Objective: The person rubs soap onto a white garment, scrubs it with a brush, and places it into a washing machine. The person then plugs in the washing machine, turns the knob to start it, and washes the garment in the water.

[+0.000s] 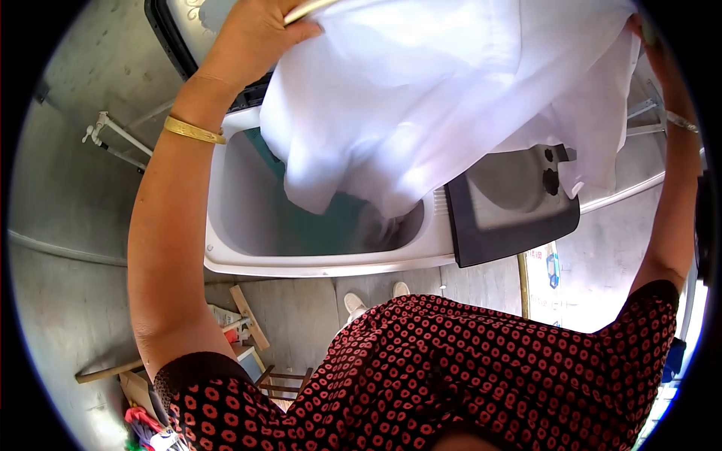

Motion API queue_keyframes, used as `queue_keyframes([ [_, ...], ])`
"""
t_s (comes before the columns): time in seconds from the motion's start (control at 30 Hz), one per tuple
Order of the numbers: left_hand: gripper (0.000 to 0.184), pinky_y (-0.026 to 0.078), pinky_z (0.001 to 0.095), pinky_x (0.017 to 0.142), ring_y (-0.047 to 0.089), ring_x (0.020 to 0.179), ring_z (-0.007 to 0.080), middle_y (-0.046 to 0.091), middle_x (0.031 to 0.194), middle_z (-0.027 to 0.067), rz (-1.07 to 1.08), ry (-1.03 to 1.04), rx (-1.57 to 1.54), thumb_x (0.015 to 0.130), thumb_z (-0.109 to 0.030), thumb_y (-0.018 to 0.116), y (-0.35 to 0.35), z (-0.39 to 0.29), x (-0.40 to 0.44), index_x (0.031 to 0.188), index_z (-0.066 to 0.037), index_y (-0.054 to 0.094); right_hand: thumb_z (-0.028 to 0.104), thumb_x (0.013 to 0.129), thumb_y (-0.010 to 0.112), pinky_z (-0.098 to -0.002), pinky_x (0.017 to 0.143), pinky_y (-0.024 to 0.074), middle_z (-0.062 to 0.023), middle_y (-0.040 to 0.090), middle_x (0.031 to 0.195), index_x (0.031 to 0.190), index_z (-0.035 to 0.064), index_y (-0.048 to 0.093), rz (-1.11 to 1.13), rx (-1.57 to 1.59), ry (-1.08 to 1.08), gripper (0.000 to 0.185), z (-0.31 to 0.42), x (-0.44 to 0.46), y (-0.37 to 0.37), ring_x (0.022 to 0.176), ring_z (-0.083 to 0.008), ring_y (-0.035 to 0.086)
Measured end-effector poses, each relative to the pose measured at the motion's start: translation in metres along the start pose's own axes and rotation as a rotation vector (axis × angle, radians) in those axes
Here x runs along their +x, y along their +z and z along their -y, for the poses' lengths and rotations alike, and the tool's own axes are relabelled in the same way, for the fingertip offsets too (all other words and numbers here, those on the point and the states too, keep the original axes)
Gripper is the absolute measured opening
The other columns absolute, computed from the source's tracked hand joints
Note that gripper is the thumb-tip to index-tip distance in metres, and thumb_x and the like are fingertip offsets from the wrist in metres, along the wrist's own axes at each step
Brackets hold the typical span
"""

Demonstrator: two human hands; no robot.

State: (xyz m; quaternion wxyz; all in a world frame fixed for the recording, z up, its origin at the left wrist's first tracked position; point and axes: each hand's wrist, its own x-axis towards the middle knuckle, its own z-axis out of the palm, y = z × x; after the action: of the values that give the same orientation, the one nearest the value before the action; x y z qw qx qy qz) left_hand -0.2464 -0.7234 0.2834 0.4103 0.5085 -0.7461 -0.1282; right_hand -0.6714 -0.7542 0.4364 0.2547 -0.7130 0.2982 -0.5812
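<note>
2 bare hands up here, holding a white cloth (421, 98) over the wash tub (241, 203) of a twin-tub washing machine (323, 264). Left hand (259, 34) is clamped on its upper left edge, gold bangle (194, 130) on that wrist. Right hand (657, 60) grips the right edge, fingers mostly in shadow. Lower folds dangle into the tub opening, beside the dark-framed spinner lid (481, 244).

It looks like a household laundry corner: a twin-tub washing machine (316, 265) with water in the larger tub and white cloth (421, 90) above it. A tap (92, 135) on a pipe juts from the bare grey wall (71, 192); wooden odds and ends (250, 316) and colourful clutter (147, 427) lie on the floor (310, 308).
</note>
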Motion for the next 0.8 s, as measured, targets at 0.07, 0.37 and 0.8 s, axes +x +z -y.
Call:
queue_keyframes([
  [0.07, 0.013, 0.044, 0.0337, 0.053, 0.057, 0.057, 0.018, 0.061, 0.061, 0.0116, 0.028, 0.102, 0.047, 0.074, -0.008, 0.061, 0.009, 0.004, 0.003, 0.083, 0.002, 0.063, 0.019, 0.09, 0.043, -0.0457, 0.061, 0.0497, -0.0153, 0.051, 0.084, 0.098, -0.0057, 0.046, 0.076, -0.016, -0.043, 0.027, 0.017, 0.009, 0.003, 0.066, -0.0312, 0.053],
  [0.37, 0.013, 0.039, 0.021, 0.049, 0.048, 0.06, 0.0045, 0.059, 0.074, -0.0021, 0.748, -0.308, -0.367, 0.076, -0.015, 0.066, 0.112, 0.07, -0.056, 0.088, -0.01, 0.067, 0.013, 0.084, 0.061, -0.0283, 0.078, 0.0521, -0.0133, 0.06, 0.1, 0.109, -0.0042, 0.054, 0.177, -1.218, -0.517, 0.031, 0.018, 0.018, -0.154, 0.084, -0.0151, 0.06],
  [0.8, 0.038, 0.047, 0.0343, 0.074, 0.06, 0.08, 0.0336, 0.064, 0.088, 0.0183, 0.361, -0.126, -0.254, 0.069, -0.023, 0.07, 0.199, 0.066, -0.07, 0.102, -0.005, 0.063, 0.02, 0.092, 0.049, -0.0232, 0.074, 0.0524, -0.0116, 0.056, 0.1, 0.113, -0.0083, 0.048, -0.178, -0.198, 0.295, 0.036, 0.008, -0.1, -0.176, 0.076, -0.0116, 0.059],
])
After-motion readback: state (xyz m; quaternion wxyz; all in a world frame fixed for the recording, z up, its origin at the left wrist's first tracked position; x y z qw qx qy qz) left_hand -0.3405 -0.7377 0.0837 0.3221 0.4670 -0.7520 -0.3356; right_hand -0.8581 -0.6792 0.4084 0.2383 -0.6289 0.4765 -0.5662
